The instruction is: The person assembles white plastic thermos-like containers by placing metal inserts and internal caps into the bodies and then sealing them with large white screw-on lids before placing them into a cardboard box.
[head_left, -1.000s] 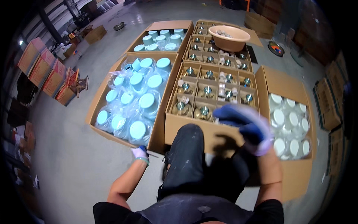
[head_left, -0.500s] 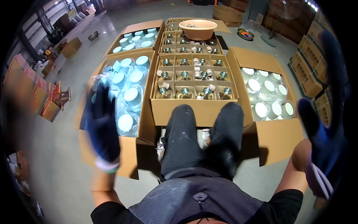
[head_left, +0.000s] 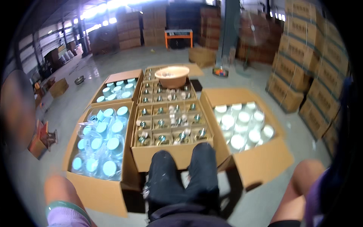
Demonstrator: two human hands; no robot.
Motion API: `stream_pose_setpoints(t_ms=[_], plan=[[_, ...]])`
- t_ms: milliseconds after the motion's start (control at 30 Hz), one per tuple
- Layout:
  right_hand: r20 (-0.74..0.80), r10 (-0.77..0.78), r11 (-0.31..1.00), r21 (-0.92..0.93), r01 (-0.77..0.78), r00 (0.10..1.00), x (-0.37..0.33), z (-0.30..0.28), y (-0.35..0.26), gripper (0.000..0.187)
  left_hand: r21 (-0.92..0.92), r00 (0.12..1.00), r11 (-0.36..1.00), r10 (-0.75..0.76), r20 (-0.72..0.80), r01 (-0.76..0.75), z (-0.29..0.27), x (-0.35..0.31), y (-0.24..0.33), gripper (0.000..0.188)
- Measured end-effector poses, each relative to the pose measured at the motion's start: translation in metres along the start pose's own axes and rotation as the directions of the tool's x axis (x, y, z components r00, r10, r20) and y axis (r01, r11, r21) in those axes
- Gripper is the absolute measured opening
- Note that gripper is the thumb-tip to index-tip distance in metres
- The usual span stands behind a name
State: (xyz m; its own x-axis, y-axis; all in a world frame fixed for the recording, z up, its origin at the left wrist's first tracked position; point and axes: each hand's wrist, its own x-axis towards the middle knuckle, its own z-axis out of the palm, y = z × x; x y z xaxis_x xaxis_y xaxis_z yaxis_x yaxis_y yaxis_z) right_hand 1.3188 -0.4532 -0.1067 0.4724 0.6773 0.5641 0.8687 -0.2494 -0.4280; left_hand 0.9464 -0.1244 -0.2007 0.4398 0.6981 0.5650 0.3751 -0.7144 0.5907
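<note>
At the lower left, my left forearm (head_left: pixel 58 185) and the lilac, green-edged glove cuff (head_left: pixel 68 213) show; the hand itself is out of the picture. My right hand (head_left: pixel 334 181), in a dark blue glove, is raised at the right rim, its fingers lost in shadow. Before my knees stands a divided carton (head_left: pixel 170 153) of clear glass bottles (head_left: pixel 161 124) with shiny tops, several white caps (head_left: pixel 172 109) lying among them. To the left, a carton (head_left: pixel 130 170) holds blue-lidded containers (head_left: pixel 112 143) in clear plastic. On the right, another carton (head_left: pixel 261 160) contains white-lidded ones (head_left: pixel 238 142).
A peach basin (head_left: pixel 172 77) rests on the farther bottle carton (head_left: pixel 168 96). Another carton of blue-lidded containers (head_left: pixel 121 89) stands at the far left. Stacked cartons (head_left: pixel 295 56) rise at the right, near a standing fan (head_left: pixel 251 32) and a pillar (head_left: pixel 228 30).
Both raised gloved hands have moved outward and down, the left leaving the picture. The view has tilted up and turned right, showing more of the far hall.
</note>
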Motion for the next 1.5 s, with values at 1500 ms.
stream_pose_setpoints(t_ms=[1500], plan=[[0.743,-0.153,0.970,-0.013,0.243,0.652,0.275,0.830,-0.047,0.040,0.513,0.871,0.851,-0.331,0.362,0.111,0.307,0.182,-0.397,0.049]])
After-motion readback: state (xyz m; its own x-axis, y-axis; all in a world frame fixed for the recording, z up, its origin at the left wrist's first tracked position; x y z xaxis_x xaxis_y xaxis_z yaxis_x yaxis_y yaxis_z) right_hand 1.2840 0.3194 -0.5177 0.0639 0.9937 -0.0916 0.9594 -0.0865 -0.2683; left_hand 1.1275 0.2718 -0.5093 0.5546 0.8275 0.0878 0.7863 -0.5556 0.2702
